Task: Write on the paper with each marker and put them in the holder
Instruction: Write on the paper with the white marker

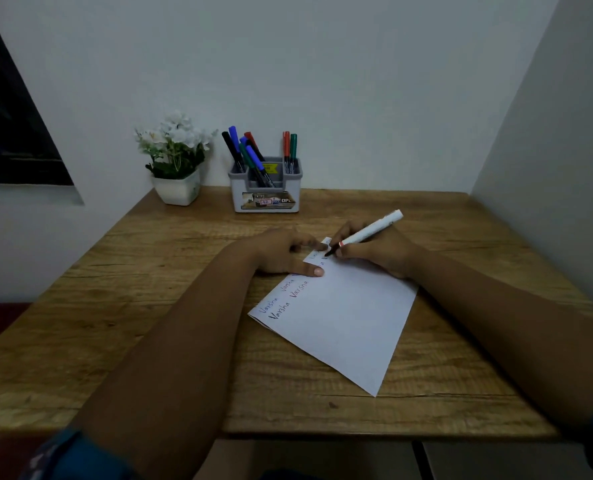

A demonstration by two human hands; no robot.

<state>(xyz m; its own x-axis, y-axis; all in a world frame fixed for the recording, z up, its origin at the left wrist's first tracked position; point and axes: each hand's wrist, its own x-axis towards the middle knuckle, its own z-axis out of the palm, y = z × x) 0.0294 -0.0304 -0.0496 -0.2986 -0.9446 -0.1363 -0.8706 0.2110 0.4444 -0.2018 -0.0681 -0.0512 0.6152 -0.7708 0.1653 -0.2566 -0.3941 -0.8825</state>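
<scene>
Right hand pinched a slim white marker tip-down on smooth white paper, left hand pressed flat-fingered, grainy wooden table

A wooden counter carries a white sheet of paper lying askew near its middle. At the back edge stand a grey marker holder and, just left of it, a white flower pot.
</scene>
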